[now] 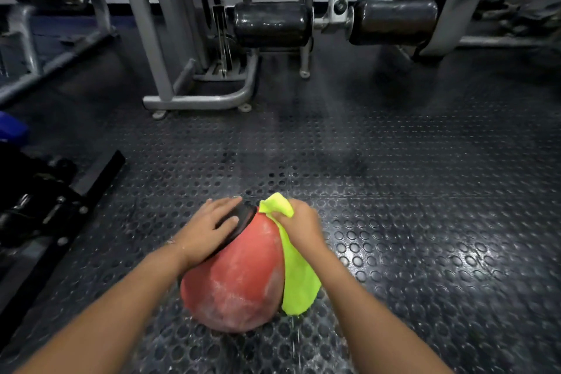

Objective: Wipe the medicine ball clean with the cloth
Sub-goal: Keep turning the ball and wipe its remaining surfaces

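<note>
A red medicine ball with a black panel on top sits on the studded rubber floor, its surface streaked with whitish dust. My left hand rests flat on the black top panel, fingers spread. My right hand grips a neon yellow cloth bunched at the ball's upper right. The cloth hangs down along the ball's right side, covering that part of it.
A grey gym machine frame with black padded rollers stands further ahead. Black equipment and a flat black bar lie on the floor at the left. The studded black mat stretches open to the right.
</note>
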### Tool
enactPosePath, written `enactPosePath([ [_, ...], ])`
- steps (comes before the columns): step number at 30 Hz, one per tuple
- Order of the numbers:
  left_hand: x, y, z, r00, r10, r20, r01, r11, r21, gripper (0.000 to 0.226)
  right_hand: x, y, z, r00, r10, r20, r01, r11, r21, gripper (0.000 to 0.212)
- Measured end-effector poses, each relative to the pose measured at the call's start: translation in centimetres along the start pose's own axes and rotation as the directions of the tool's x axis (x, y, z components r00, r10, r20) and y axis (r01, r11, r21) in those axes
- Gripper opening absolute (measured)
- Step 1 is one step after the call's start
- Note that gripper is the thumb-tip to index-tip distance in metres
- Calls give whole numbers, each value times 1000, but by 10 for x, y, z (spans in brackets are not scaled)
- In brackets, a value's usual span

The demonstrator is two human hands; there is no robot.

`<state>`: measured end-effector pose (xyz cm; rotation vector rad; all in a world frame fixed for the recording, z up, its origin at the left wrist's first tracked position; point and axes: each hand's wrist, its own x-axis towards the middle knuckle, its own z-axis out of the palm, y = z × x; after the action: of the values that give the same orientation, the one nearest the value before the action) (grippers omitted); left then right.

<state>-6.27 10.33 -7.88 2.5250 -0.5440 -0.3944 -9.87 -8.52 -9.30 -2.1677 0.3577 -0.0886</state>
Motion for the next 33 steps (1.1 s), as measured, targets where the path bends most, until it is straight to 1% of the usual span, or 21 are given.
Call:
enactPosePath([
  [1, -4, -4, 4, 999, 37, 9, -38, 996, 87, 73, 0, -2, -3, 1000, 0, 9, 0, 1000, 22, 19],
  [2, -8, -4, 9, 998, 50, -33, -45, 987, 155, 79, -2, -4, -5, 1000, -6, 22, 5, 999, 44, 14],
  [3, -8, -4, 14, 994, 51, -96, -33, 982, 184, 80, -8, -5, -8, 999, -26, 26, 24, 998, 64, 11],
  [5, -3, 1, 19, 983, 58, -173, -24, 981, 193, 79, -27, -3, -12, 996, -92, 22, 89, 991, 102, 16],
  [7, 5, 4, 18, 983, 54, -175, -24, 985, 168, 78, -44, 0, -15, 990, -136, 42, 129, 981, 146, 13],
  [9, 12, 5, 17, 987, 33, -159, -8, 988, 155, 70, -40, -1, -17, 993, -117, 33, 112, 985, 130, 13],
  [10, 15, 6, 18, 989, 0, -147, 23, 988, 153, 62, -29, -4, -16, 995, -95, 16, 93, 988, 120, 15],
  [12, 20, 12, 18, 983, -102, -154, 124, 982, 145, 47, -6, -11, -11, 998, -54, -11, 54, 998, 28, 4],
  [13, 23, 14, 17, 972, -154, -178, 177, 976, 125, 42, -1, -16, -7, 997, -72, -31, 71, 997, -34, 10],
  [15, 30, 17, 14, 942, -268, -204, 284, 957, 52, 42, -6, -21, 0, 985, -164, -56, 157, 981, -115, 18],
  [17, 36, 15, 13, 910, -362, -205, 371, 929, 7, 43, -27, -21, 1, 963, -269, -20, 265, 959, -103, 19],
  [19, 43, 12, 13, 892, -410, -191, 414, 910, -23, 45, -43, -17, -2, 954, -300, 18, 301, 953, -30, 17],
  [20, 45, 10, 13, 903, -393, -172, 394, 919, -32, 46, -41, -16, -4, 962, -274, 4, 274, 962, 10, 17],
  [22, 43, 5, 10, 953, -270, -139, 262, 962, -78, 50, -21, -18, -6, 978, -204, -48, 206, 978, 33, 20],
  [23, 40, 2, 8, 974, -184, -135, 168, 978, -120, 51, -10, -19, -6, 980, -189, -61, 190, 982, 16, 22],
  [25, 29, -2, 6, 986, -71, -151, 43, 983, -178, 43, 5, -20, -2, 979, -193, -67, 190, 980, -49, 23],
  [27, 20, -5, 8, 975, -25, -221, -2, 993, -120, 39, 1, -16, 4, 976, -211, -62, 203, 973, -111, 23],
  [29, 19, -4, 8, 966, -14, -258, -6, 997, -77, 38, -14, -9, 3, 958, -285, -39, 279, 953, -118, 23],
  [31, 23, -4, 7, 972, 0, -237, -21, 996, -88, 38, -26, -4, -4, 936, -351, 14, 351, 934, -73, 24],
  [32, 24, -5, 6, 974, -18, -224, -8, 993, -114, 38, -25, -3, -8, 935, -353, 46, 355, 934, -42, 23],
  [33, 25, -4, 5, 974, -41, -223, 8, 989, -146, 38, -20, -1, -11, 943, -325, 66, 326, 945, -9, 20],
])
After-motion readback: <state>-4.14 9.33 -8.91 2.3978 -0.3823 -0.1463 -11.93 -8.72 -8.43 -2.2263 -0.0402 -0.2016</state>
